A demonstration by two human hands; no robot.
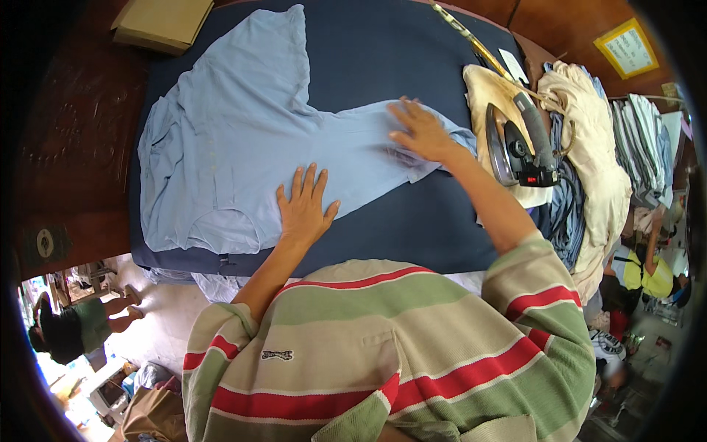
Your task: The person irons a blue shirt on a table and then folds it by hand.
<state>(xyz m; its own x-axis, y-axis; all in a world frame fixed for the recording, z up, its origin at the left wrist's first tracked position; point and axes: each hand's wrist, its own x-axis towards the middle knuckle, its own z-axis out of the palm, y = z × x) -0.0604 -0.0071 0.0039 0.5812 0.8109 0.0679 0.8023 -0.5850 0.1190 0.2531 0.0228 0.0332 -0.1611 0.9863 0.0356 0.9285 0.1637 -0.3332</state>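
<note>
A light blue shirt (243, 140) lies spread on the dark blue padded table (368, 51), its round neckline toward me at the left. One sleeve stretches out to the right. My left hand (303, 210) rests flat on the shirt beside the neckline, its fingers apart. Over the outstretched sleeve is my right hand (423, 132), slightly blurred, with fingers spread; the cloth under it is rumpled near the cuff. Neither hand holds anything. Just right of the sleeve's end, an iron (515, 151) with a dark handle and a small red light sits on a cream cloth (482, 81).
Cream garments (589, 162) and dark blue ones (565, 214) are heaped beyond the iron. Folded clothes (639, 144) stack at the far right. A cardboard box (166, 22) stands at the far left. A cord-wrapped rod (471, 37) runs from the back toward the iron. Other people are in the background.
</note>
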